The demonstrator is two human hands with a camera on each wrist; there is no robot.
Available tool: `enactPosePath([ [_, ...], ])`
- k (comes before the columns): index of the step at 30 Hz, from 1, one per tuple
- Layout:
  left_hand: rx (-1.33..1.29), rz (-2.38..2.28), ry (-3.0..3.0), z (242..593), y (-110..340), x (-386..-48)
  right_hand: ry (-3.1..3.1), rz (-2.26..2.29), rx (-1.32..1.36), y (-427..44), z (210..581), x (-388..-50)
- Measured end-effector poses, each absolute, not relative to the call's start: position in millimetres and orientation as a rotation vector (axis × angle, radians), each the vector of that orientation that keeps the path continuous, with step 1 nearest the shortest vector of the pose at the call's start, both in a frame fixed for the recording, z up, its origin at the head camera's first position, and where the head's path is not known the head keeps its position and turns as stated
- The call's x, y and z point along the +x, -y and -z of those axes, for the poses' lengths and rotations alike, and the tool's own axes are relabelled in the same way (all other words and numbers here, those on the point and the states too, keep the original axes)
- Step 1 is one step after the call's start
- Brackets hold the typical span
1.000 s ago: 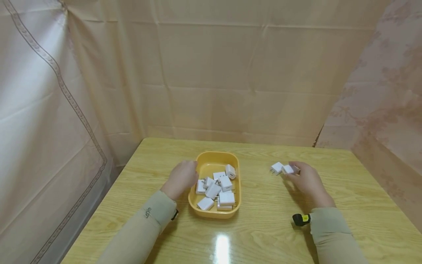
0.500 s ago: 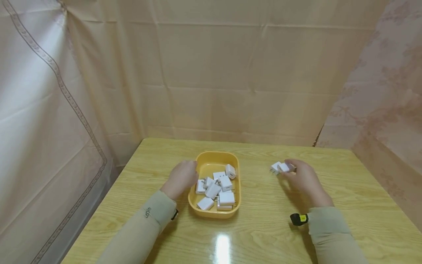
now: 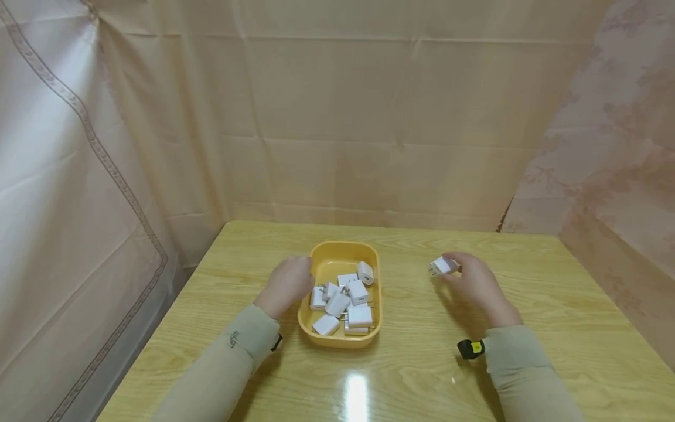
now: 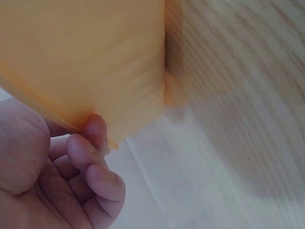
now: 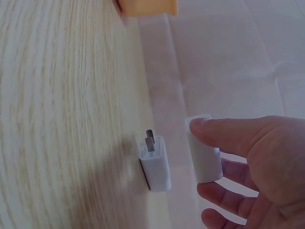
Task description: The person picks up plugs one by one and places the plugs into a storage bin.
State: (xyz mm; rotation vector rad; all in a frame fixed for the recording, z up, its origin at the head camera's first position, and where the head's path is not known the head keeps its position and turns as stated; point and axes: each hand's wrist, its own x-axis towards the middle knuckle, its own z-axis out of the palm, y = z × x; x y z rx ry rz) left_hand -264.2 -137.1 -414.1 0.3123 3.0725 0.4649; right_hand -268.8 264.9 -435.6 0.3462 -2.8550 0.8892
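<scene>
My left hand [image 3: 287, 285] pinches the left rim of a yellow plastic basket [image 3: 340, 249]; the left wrist view has its curled fingers on the basket's outer wall [image 4: 109, 57]. Several white charger plugs [image 3: 337, 304] lie jumbled in the basket. To the right, my right hand [image 3: 477, 287] holds one white charger plug [image 5: 206, 160] between thumb and fingers, raised off the table. Just beyond it, a second white charger plug [image 5: 156, 164] lies on the table with its two metal prongs showing. From the head view these two plugs overlap, so the lying one is mostly hidden.
Everything rests on a light wood-grain table [image 3: 411, 363]. Beige cloth [image 3: 337, 117] hangs behind its far edge, with patterned cloth at the sides. A black wrist strap device [image 3: 470, 349] sits at the right cuff.
My right hand has moved left with the held charger plug, bringing it in front of the one on the table. My left hand keeps its hold on the basket rim. The head view has shifted slightly.
</scene>
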Motion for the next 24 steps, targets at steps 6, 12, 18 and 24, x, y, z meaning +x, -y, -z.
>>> enactPosePath([
  [6, 0.315, -0.482, -3.07, 414, 137, -264, 2.877, -0.854, 0.364, -262, 430, -271],
  [12, 0.333, -0.46, -3.087, 413, 138, -262, 2.882, -0.845, 0.37, -256, 423, -274],
  [18, 0.313, -0.465, -3.078, 412, 137, -262, 2.874, -0.811, 0.396, -249, 417, -277],
  [24, 0.319, -0.452, -3.087, 413, 136, -264, 2.88, -0.804, 0.416, -242, 411, -278],
])
